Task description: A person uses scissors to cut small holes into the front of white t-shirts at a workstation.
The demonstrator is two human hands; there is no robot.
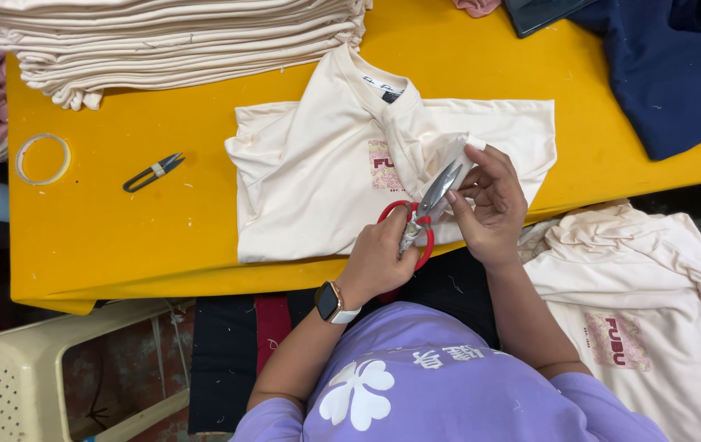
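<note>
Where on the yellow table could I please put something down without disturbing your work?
The largest bare patch of the yellow table lies left of the cream shirt, below the thread snips and tape ring. A smaller strip runs between that shirt and the navy cloth. The far-left edge is crowded by the folded stack.

Bright, even overhead light, soft shadows, sharp focus, slight bending at edges.
</note>
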